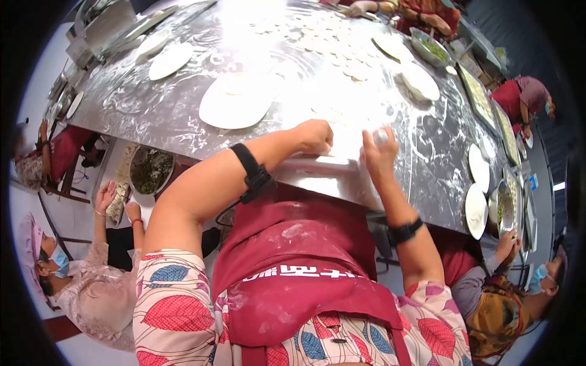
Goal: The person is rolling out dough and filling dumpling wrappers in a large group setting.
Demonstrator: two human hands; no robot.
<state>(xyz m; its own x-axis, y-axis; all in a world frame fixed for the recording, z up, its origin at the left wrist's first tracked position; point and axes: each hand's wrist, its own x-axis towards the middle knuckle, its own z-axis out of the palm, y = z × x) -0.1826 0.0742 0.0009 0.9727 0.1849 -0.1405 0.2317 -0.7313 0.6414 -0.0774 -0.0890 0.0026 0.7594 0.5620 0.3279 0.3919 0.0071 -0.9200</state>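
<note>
My left hand (314,135) is closed, knuckles up, low over the floured metal table (421,165) near its front edge. Whatever its fingers hold is hidden and washed out by glare. Beside it, my right hand (381,155) is raised a little with fingers curled. A small pale, shiny round shape (382,135) shows among those fingers; I cannot make out its kind. The two hands are apart. Ahead and left of my left hand lies a large white plate (237,107) with a pale, flat piece on it.
Many flat dough rounds (329,43) lie at the far side. White plates (420,80) and a bowl of green filling (432,50) stand right of them. Trays (478,97) line the right edge. Co-workers sit on both sides; one person's hand (106,195) is raised at left.
</note>
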